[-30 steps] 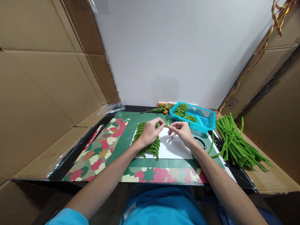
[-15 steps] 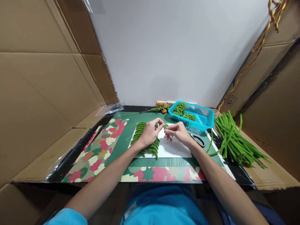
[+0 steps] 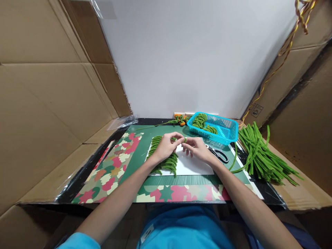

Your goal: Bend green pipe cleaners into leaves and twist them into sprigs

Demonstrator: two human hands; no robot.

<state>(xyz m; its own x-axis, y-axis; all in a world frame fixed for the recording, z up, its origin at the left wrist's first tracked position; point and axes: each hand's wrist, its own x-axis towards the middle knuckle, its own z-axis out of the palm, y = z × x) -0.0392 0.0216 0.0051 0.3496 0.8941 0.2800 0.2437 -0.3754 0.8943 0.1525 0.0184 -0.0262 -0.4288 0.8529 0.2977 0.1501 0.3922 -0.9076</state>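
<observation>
Cardboard panel (image 3: 46, 97): fills the left side of my feed, brown and creased.
Patterned sheet (image 3: 114, 162): pink, cream and green shapes; I see it at the left of the green mat (image 3: 135, 148), with a similar band along the front edge.
Clear plastic (image 3: 126, 121): crumpled, near the mat's far left corner.
Curved green pieces (image 3: 169, 164): laid in rows on the left part of a white sheet (image 3: 194, 168), partly hidden from me by the hand above.
Left hand (image 3: 166, 147): nearly closed, index and thumb curved into a loop, their tips pinching the small piece.
Orange flowers (image 3: 182, 120): on a green stem lying behind the hands.
Small green piece (image 3: 185, 140): short and fuzzy, between both sets of fingertips over the white sheet; I see only a bit of it.
Right hand (image 3: 198, 148): thumb and index pinched on the same piece, other fingers loosely curled.
Blue basket (image 3: 230, 141): holds more curved pieces at its left end.
Scissors (image 3: 221, 156): dark handles beside the right wrist.
Green stems (image 3: 267, 157): a thick fanned bundle on the far right.
</observation>
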